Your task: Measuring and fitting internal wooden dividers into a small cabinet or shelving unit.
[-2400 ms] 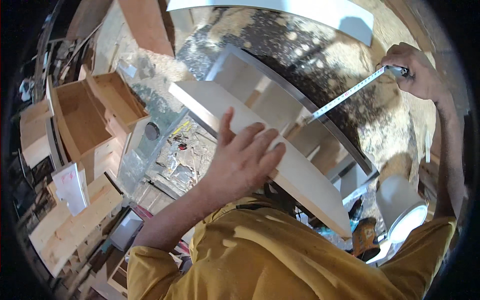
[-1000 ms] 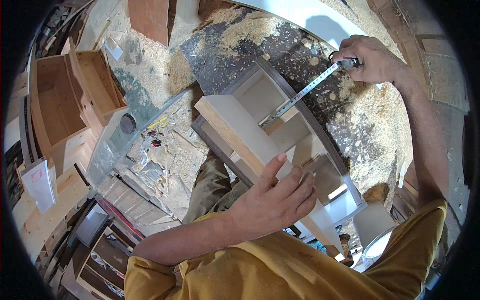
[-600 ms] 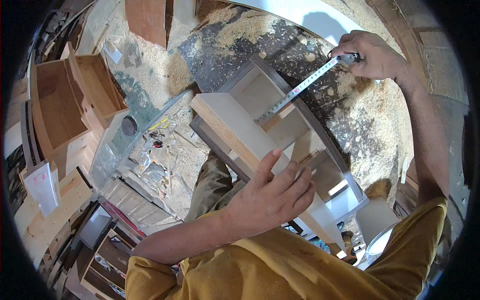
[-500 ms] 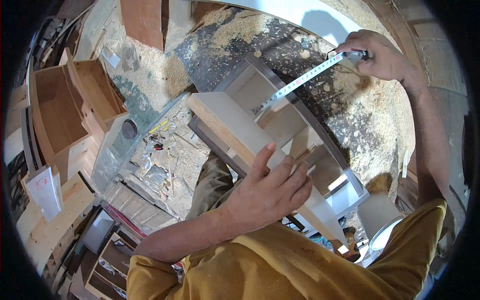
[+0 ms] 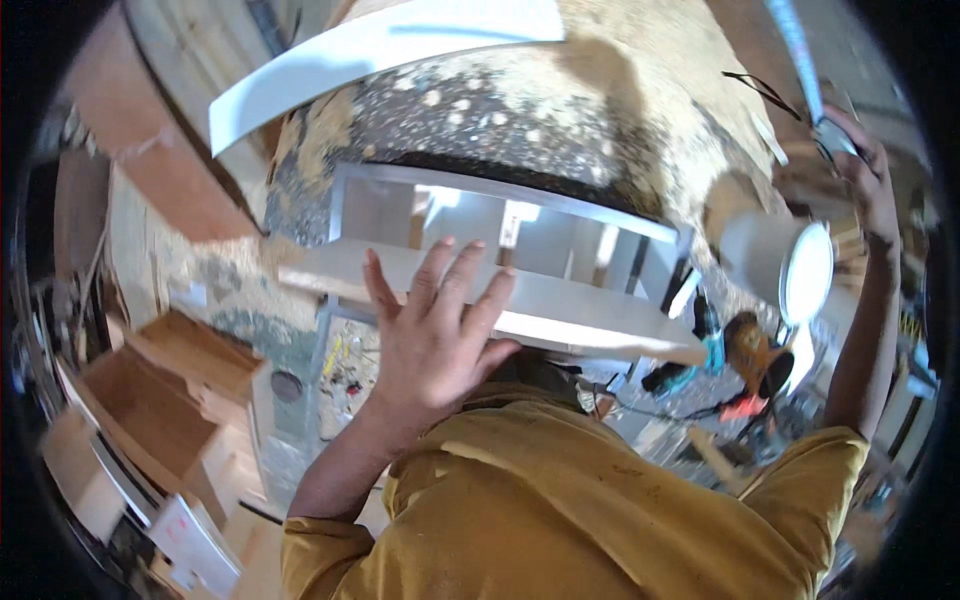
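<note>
My left hand [image 5: 428,335] is open, its fingers spread over a long pale board [image 5: 590,305] with a light edge. That board lies across an open rectangular cabinet frame [image 5: 510,188], which has a grey rim and several inner dividers. Out to the far right, my right hand [image 5: 868,178] is closed around a tape measure [image 5: 835,140]. The tape's blade [image 5: 795,45] sticks out past the hand toward the upper edge, clear of the cabinet. A dark cord loop [image 5: 765,92] hangs beside the tape measure.
A white bucket-like container [image 5: 800,270] stands right of the cabinet, near a teal power tool [image 5: 710,335] and an orange object [image 5: 770,365]. Wooden drawer boxes [image 5: 150,400] sit at left. A curved-looking white panel [image 5: 400,60] lies beyond the cabinet, on sawdust-strewn ground.
My right hand has swung right with the tape measure, and its blade has left the cabinet. The view has turned, and my left hand's fingers now spread across the board.
</note>
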`<state>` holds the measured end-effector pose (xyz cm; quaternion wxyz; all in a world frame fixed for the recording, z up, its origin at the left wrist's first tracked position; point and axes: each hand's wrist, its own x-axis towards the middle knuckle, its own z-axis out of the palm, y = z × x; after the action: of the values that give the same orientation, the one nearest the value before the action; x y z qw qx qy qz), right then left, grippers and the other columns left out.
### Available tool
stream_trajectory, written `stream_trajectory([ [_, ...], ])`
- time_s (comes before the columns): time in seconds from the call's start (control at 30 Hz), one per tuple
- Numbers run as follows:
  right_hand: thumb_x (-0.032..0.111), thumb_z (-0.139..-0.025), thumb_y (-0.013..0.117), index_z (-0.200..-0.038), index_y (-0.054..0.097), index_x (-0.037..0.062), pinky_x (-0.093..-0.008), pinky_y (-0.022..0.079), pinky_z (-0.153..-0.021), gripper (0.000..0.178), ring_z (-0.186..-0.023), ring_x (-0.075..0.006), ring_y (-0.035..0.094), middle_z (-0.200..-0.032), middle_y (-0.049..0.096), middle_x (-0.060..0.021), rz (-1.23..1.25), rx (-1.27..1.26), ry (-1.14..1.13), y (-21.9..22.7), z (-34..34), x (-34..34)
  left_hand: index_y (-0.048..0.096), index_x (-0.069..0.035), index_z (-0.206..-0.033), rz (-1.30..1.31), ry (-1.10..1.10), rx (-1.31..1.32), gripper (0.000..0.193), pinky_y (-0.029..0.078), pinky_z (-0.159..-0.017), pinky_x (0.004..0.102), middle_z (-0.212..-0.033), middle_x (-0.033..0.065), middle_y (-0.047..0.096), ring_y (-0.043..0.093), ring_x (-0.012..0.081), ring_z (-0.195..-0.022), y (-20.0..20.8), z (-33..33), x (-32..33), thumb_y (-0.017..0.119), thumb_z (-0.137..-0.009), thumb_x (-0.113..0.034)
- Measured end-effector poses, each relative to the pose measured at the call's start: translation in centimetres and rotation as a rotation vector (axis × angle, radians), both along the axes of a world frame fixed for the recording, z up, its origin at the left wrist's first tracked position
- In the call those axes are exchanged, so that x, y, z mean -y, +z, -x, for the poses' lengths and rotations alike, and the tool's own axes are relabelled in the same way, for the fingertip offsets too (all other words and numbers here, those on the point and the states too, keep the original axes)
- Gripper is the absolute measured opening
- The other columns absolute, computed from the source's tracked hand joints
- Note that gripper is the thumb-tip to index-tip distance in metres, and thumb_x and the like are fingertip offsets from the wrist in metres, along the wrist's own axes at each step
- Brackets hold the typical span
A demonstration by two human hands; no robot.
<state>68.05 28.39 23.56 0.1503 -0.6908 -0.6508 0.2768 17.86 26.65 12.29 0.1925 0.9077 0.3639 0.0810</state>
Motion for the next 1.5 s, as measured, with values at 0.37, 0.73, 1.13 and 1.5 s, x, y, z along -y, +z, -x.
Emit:
stream_trajectory([
  [0.37, 0.052, -0.084, 0.058, -0.129, 0.059, 0.0011, -0.0332, 0.044, -0.095, 0.067, -0.106, -0.0217, 0.059, -0.117, 0.064, -0.0119, -0.385, -0.314, -0.951, -2.3, 17.5, 38.1, 0.056, -0.012, -0.128, -0.093, -0.550, -0.086, 0.067, 0.011, -0.112, 0.0690, -0.120, 0.0056, 0.059, 0.054, 0.0206, -0.118, 1.7, -1.0, -3.7, 0.078, -0.071, -0.041],
  [0.73, 0.014, -0.082, 0.058, -0.117, 0.065, -0.0020, -0.0237, 0.045, -0.070, 0.039, -0.076, -0.0084, 0.055, -0.086, 0.063, -0.0019, -0.029, -0.465, -1.539, -14.9, 44.3, 38.3, 0.058, -0.007, -0.125, -0.105, -0.730, -0.051, 0.055, 0.010, -0.113, 0.0662, -0.111, 0.0112, 0.067, 0.061, 0.0271, -0.112, -0.2, -1.8, -5.5, 0.071, -0.083, -0.039],
  [1.13, 0.030, -0.078, 0.062, -0.114, 0.070, 0.0084, -0.0383, 0.052, -0.071, 0.043, -0.073, -0.0305, 0.068, -0.085, 0.070, -0.0185, 0.152, -0.057, -1.468, -17.7, 45.3, 32.4, 0.059, -0.004, -0.122, 0.025, -0.705, -0.177, 0.044, 0.014, -0.114, 0.0628, -0.110, 0.0156, 0.067, 0.061, 0.0320, -0.110, -1.3, -2.2, -5.9, 0.064, -0.089, -0.032],
  [1.5, 0.029, -0.077, 0.062, -0.117, 0.069, 0.0103, -0.0412, 0.052, -0.075, 0.045, -0.081, -0.0344, 0.068, -0.093, 0.070, -0.0199, 0.164, -0.049, -1.469, -19.7, 45.4, 31.7, 0.057, -0.003, -0.122, 0.052, -0.761, -0.056, 0.043, 0.027, -0.109, 0.0592, -0.105, 0.0172, 0.067, 0.062, 0.0333, -0.104, -2.5, -2.0, -6.5, 0.063, -0.090, -0.030],
])
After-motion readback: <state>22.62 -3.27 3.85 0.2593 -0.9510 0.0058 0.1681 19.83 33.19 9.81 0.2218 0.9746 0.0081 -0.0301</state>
